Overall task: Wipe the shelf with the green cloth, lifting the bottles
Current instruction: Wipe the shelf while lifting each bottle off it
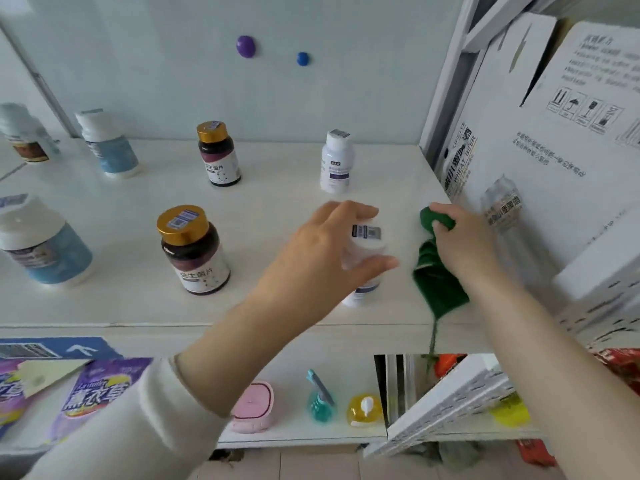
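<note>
While left grip (332,251) wraps bottle (367,251), cloth (438,282) beside

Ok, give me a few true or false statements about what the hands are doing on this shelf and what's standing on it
1. The left hand is around a white bottle. True.
2. The right hand holds a blue cloth. False: the cloth is green.
3. Two dark bottles with gold caps stand on the shelf. True: one near, one further back.
4. The cloth lies flat under the held bottle. False: it hangs bunched from the right hand, beside the bottle.
5. Another white bottle stands behind the held one. True.
</note>
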The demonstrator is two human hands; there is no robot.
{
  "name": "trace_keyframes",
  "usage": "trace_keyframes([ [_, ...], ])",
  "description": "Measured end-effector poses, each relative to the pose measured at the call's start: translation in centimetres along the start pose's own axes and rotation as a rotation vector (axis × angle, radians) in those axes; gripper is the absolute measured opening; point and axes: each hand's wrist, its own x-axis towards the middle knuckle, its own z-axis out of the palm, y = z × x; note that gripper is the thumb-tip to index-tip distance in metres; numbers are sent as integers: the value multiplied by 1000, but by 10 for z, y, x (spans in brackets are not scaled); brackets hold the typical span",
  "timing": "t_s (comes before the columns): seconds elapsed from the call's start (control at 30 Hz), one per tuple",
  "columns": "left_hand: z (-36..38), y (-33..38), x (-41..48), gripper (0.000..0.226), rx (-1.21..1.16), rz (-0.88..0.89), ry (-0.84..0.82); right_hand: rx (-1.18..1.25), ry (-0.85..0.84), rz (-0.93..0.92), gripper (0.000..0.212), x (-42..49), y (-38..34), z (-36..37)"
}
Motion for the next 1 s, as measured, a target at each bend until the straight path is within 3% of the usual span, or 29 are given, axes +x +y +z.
trace_keyframes([
  [0.13,-12,-6,9,35,-169,-127,110,-151,-147,-199,37,36,-9,33],
  [0.3,-64,-2,15,27,-201,-84,312,-16,-475,-431,36,-1,-42,48],
  [0.4,-74,1,15,25,-200,-57,320,100,-680,-580,37,-50,-37,24],
  [0.47,-73,2,14,23,-211,-36,314,88,-791,-550,38,-45,-31,6],
  [0.5,-73,1,14,23,-215,-27,313,66,-755,-515,38,-32,-29,3],
  [0.63,-78,-2,12,30,-255,-31,334,-71,-316,-350,35,28,-26,30],
  [0.7,-81,-2,11,31,-260,-29,351,-127,-330,-352,36,30,-33,47],
  [0.9,-81,4,8,24,-245,11,321,29,-741,-653,33,-73,-34,15],
  [1.0,-75,5,5,29,-254,12,298,170,-965,-571,35,-107,-20,-18],
])
